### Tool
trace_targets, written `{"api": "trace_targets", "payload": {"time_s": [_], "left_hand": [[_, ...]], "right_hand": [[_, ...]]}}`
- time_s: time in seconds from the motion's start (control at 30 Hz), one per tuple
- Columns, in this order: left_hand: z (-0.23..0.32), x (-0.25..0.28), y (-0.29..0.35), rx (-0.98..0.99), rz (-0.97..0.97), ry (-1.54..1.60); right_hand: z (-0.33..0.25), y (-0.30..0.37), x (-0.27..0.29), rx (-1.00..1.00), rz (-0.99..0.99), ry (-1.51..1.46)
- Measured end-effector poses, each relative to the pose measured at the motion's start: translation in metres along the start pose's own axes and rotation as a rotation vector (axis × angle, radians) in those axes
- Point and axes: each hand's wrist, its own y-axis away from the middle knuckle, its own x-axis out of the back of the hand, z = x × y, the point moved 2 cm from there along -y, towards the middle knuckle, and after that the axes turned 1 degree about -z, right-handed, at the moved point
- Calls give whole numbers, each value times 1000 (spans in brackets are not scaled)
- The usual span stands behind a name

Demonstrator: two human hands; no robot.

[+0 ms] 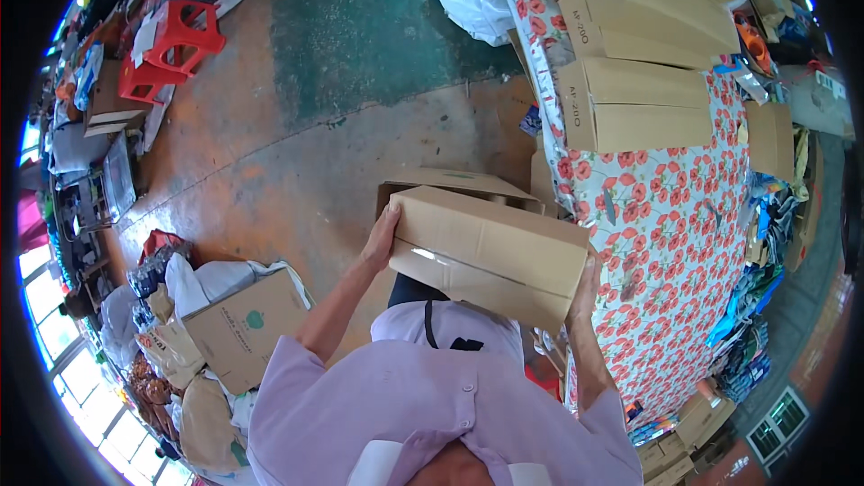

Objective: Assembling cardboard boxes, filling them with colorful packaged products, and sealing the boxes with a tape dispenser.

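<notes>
A long brown cardboard box [490, 247], closed along a taped seam, is held level in front of my body between both hands. My left hand [382, 236] presses on its left end, fingers up along the edge. At the opposite end, my right hand [587, 283] grips the side and lower corner, its fingers partly hidden by the box. Just beyond and below it is a larger open carton [468, 182] with a raised flap; the held box covers most of its inside, so I cannot tell what lies in it.
To the right runs a table with a red-flowered cloth [648, 216], bearing several closed cartons [648, 103] at its far end. A white plastic sack [468, 0] lies beyond. Red stools [184, 36] stand far left; bags and a flat carton [247, 328] are piled near left.
</notes>
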Motion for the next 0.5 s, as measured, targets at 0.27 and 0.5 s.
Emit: {"api": "trace_targets", "payload": {"time_s": [0.27,0.5], "left_hand": [[-17,13,-19,-43,31,-68],[-35,-11,-12,-82,467,-234]], "right_hand": [[43,8,-19,26,-256,-998],[100,-2,32,-75,152,-60]]}}
